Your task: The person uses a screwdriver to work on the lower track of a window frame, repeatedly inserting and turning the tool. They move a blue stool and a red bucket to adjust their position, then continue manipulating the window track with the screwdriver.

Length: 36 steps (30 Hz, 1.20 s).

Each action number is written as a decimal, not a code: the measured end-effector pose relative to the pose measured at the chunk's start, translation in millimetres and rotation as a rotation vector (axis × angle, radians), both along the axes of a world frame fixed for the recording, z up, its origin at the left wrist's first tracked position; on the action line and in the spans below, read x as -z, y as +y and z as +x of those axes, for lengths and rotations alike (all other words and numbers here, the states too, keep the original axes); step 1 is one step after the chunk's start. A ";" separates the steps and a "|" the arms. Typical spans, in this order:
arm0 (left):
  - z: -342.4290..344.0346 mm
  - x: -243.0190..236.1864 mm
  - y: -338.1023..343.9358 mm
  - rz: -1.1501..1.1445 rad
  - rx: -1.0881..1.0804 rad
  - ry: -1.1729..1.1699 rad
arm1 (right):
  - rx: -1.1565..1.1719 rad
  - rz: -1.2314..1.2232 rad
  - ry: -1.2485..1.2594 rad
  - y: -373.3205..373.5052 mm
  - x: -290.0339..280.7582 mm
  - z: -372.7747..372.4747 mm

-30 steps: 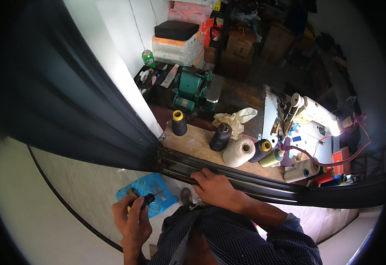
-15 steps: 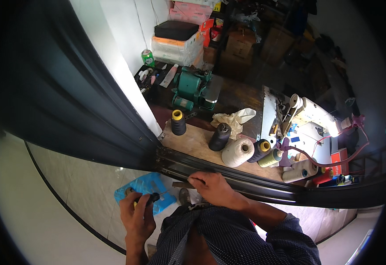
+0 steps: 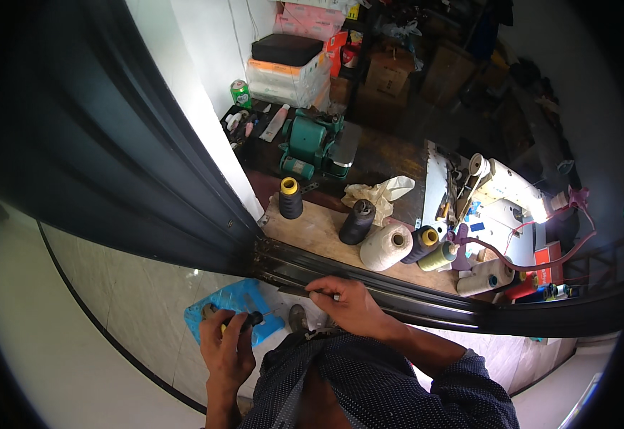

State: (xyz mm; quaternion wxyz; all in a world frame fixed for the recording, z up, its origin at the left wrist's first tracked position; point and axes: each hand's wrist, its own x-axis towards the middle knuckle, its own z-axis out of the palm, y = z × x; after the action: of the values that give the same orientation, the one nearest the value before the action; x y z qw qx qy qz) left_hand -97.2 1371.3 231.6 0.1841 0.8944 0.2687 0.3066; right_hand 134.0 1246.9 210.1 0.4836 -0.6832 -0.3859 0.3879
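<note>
My left hand is closed around a screwdriver with a black and yellow handle. Its thin shaft points right, toward my other hand. A small brownish piece shows by the left fingertips, too unclear to name. My right hand pinches a thin, flat dark strip between thumb and fingers, close to the near side of the black window frame. Whether the strip touches the frame I cannot tell.
Several thread cones, including a white one, stand on a wooden ledge beyond the frame. Behind them are a green machine and a lit sewing machine. A blue plastic stool stands below my left hand.
My right hand has turned slightly and brought the strip up nearer the frame. The left hand, with the screwdriver, has shifted a little to the right.
</note>
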 end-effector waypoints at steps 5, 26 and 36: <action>0.2 0.2 0.7 0.021 0.035 0.018 | -0.004 -0.092 -0.095 -2.0 0.9 3.5; 3.6 12.9 2.5 0.004 0.070 0.005 | -0.182 -0.078 -0.593 30.9 18.2 -7.5; 10.7 20.6 5.8 0.005 0.093 0.019 | -0.238 0.097 -0.793 28.1 33.1 -4.9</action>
State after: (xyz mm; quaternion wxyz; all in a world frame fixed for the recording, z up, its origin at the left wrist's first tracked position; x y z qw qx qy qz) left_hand -86.5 1377.2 211.0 0.1932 0.9092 0.2277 0.2902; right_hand 129.1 1274.9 177.0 0.2809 -0.7068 -0.6362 0.1294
